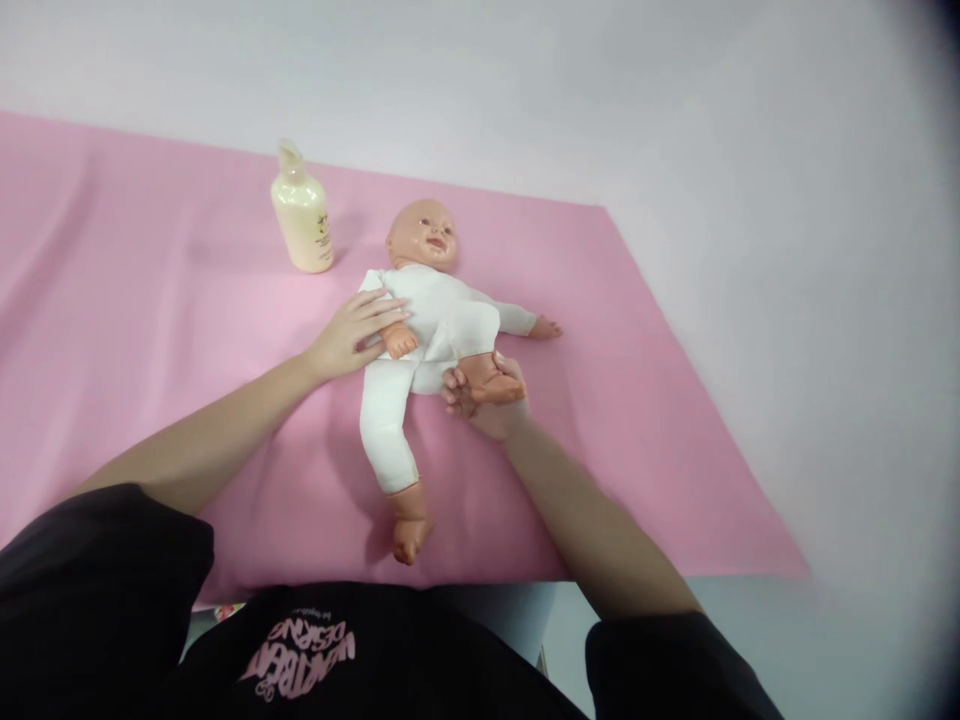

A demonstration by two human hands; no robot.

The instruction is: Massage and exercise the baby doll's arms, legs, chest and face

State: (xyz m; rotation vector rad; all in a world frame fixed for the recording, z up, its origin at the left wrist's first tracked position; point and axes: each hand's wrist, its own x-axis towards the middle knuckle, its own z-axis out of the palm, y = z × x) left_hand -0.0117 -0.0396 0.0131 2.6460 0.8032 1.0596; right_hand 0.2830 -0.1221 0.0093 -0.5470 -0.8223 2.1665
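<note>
A baby doll (431, 300) with a white cloth body lies on its back on the pink-covered table, its head toward the far edge. My left hand (358, 330) rests on the side of its body, over the arm on that side, fingers stretched out and apart. The doll's small hand (400, 341) sticks out beneath my fingers. My right hand (487, 400) is wrapped round the doll's raised foot (491, 378) from below, and that leg is bent up toward the belly. The other leg (388, 425) lies straight toward me.
A pale yellow pump bottle (304, 220) stands on the table to the left of the doll's head. The pink cloth (615, 430) covers the table up to its slanting right edge. A whitish wall (480, 90) lies behind the table.
</note>
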